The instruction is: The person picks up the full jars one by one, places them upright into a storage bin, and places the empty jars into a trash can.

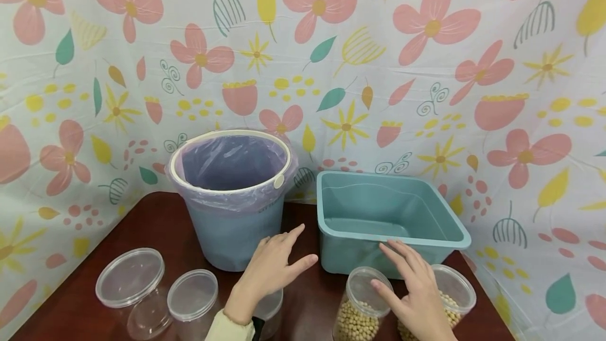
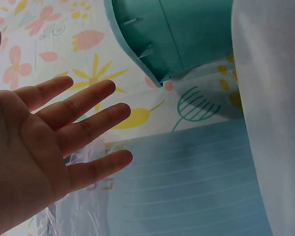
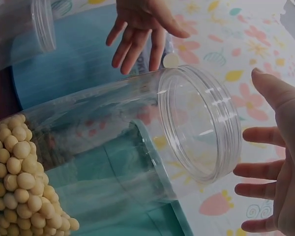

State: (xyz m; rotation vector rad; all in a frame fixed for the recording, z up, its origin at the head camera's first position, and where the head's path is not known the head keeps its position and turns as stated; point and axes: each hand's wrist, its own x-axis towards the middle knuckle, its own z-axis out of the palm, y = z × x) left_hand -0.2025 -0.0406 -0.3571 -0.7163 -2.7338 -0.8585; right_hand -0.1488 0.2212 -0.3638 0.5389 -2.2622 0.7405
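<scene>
A dark brown worktop (image 1: 156,225) stands against a floral cloth backdrop (image 1: 379,67). At the back sit a blue bucket (image 1: 234,225) lined with a plastic bag and an empty teal basin (image 1: 393,225); lidded clear jars (image 1: 132,288) stand front left. The left hand (image 1: 274,267) hovers before the bucket, fingers spread, grip released. The right hand (image 1: 416,288), also released, hovers just over an open jar of soybeans (image 1: 362,307), beside a second one (image 1: 450,299).

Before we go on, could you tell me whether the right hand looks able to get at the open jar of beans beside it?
Probably yes: the right hand hovers open beside the jar of beans, with nothing between them.
</scene>
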